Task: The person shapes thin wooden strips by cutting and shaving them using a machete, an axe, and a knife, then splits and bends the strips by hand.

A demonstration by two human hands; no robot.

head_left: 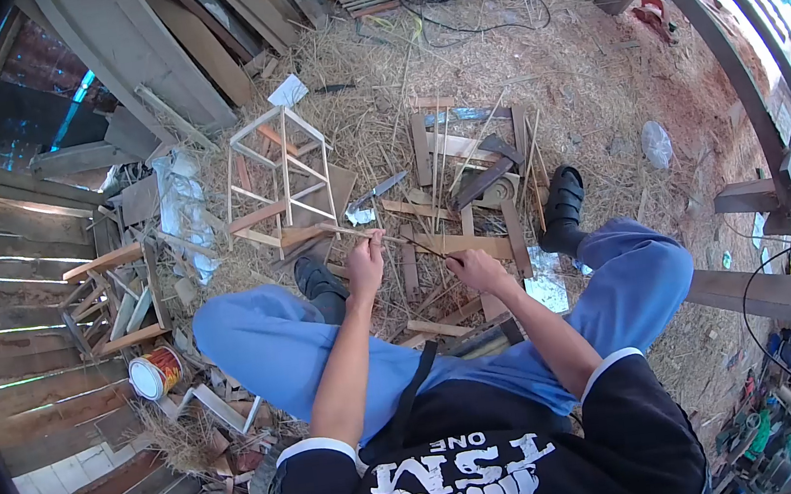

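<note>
My left hand [365, 264] is closed around a thin wooden strip [390, 239] in front of my knees. The strip's far end reaches up and left toward a small open wooden frame [287, 176]. To the right, my right hand [479, 270] is closed on a slim dark tool that looks like a knife [429, 248]. Its narrow end points at the strip, close to it; whether they touch I cannot tell. Beyond my hands, a dark wooden mallet-like piece [490, 171] lies on other pieces. A metal blade with a pale surface [379, 190] rests on the ground near the frame.
Straw, shavings and wood scraps cover the ground. A second wooden frame [116, 301] and a paint can [155, 373] stand at left. Cables [487, 28] and power tools lie at the back. A wooden beam structure [739, 67] stands on the right.
</note>
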